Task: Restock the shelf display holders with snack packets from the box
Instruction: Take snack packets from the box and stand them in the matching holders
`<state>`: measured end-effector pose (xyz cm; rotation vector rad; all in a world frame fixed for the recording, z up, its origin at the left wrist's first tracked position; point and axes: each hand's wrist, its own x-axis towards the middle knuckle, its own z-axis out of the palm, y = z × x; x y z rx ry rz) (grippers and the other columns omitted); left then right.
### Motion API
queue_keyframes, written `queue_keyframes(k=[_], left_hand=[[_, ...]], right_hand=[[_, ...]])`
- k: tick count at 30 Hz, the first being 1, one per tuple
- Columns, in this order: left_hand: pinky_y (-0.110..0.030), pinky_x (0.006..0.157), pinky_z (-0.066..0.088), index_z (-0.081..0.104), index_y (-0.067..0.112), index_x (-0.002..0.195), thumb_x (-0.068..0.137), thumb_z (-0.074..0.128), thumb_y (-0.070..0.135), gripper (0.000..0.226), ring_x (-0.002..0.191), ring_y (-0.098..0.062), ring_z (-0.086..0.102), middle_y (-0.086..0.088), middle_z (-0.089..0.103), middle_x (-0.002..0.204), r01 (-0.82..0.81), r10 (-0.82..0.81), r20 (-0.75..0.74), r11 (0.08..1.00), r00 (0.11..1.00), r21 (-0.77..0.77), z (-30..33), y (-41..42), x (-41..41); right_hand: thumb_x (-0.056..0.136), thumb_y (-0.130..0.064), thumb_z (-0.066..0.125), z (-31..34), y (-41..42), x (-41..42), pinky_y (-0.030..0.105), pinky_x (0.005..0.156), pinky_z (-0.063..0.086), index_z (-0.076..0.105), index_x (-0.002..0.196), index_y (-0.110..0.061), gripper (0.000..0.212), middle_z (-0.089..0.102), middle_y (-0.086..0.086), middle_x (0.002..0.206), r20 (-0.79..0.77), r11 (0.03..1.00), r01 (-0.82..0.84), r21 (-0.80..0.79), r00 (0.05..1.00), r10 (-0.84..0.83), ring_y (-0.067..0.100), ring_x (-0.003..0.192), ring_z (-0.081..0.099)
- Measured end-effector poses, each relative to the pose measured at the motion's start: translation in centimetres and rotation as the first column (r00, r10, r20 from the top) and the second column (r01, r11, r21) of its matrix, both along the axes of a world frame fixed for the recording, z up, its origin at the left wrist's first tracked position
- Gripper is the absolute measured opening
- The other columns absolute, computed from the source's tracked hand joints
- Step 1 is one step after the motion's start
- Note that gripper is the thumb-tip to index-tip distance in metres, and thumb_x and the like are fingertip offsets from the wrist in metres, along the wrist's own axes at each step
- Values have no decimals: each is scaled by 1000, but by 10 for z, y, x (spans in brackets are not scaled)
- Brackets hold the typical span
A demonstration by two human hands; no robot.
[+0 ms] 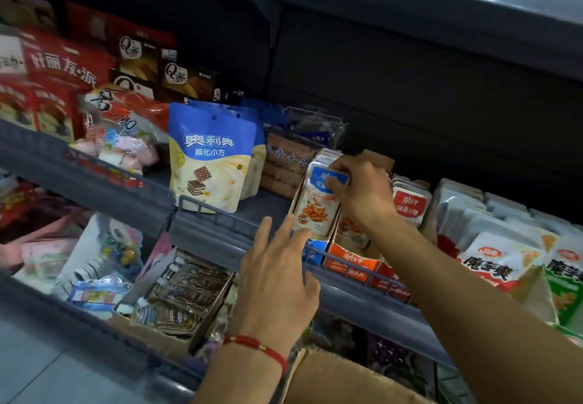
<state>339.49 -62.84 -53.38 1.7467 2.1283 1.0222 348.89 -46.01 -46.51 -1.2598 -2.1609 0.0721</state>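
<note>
A row of blue-topped snack packets [317,204] stands in a cardboard display holder [312,253] on the middle shelf. My right hand [359,187] grips the top of the front packets, thumb over the blue label. Beside it on the right sits a holder of red-topped packets [410,204], with an orange-fronted holder [351,260] between them. My left hand [279,277] hovers with straight fingers just below and left of the blue holder, near the shelf rail, holding nothing. The brown cardboard box [334,378] lies at the bottom edge, under my forearms.
A blue and white wafer pouch [211,157] stands left of the holders, with clear-wrapped biscuits [290,157] behind. White and green packets [511,258] fill the shelf to the right. A grey shelf rail [220,217] fronts the shelf; a lower shelf holds a tray of brown sachets [183,293].
</note>
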Motion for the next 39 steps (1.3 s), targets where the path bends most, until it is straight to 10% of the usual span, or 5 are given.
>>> queue_keyframes(k=[13, 19, 23, 28, 39], left_hand=[[-41, 122, 29, 39, 23, 153, 91, 66, 16, 68, 152, -23, 22, 0, 30, 164, 56, -47, -92, 993, 995, 101, -9, -14, 5], [-31, 92, 50, 64, 29, 115, 90, 65, 23, 26, 107, -10, 57, 9, 63, 110, 223, -214, -116, 973, 970, 67, -29, -67, 32], [-19, 98, 43, 58, 37, 130, 98, 59, 36, 33, 120, 1, 52, 21, 58, 130, 394, -442, -143, 877, 885, -274, -49, -86, 43], [-16, 94, 40, 56, 37, 136, 100, 57, 33, 36, 122, 1, 53, 15, 58, 137, 390, -489, -144, 814, 861, -431, -62, -79, 50], [-31, 102, 47, 57, 35, 135, 100, 57, 33, 35, 121, -8, 54, 10, 62, 129, 393, -527, -139, 760, 838, -517, -90, -65, 63]], right_hand=[[95, -12, 59, -40, -94, 62, 29, 70, 52, 65, 113, -18, 19, 59, -2, 113, 102, 938, -261, 230, 965, 243, 12, 92, 59], [95, -34, 48, -172, -182, 147, 43, 84, 57, 56, 128, -29, 35, 64, 0, 125, 420, 883, -182, -433, 826, 377, 29, 106, 66], [96, -39, 56, -250, -195, 169, 31, 112, 40, 47, 148, -26, 55, 43, -1, 155, 288, 631, -157, -760, 790, 542, 23, 140, 44], [87, -51, 67, -303, -200, 146, 35, 109, 43, 38, 152, -24, 77, 46, 6, 152, 113, 466, -191, -864, 828, 549, 26, 135, 49], [85, -34, 79, -316, -198, 161, 40, 98, 49, 50, 132, -14, 59, 48, 10, 130, 251, 560, -158, -813, 774, 582, 32, 120, 54]])
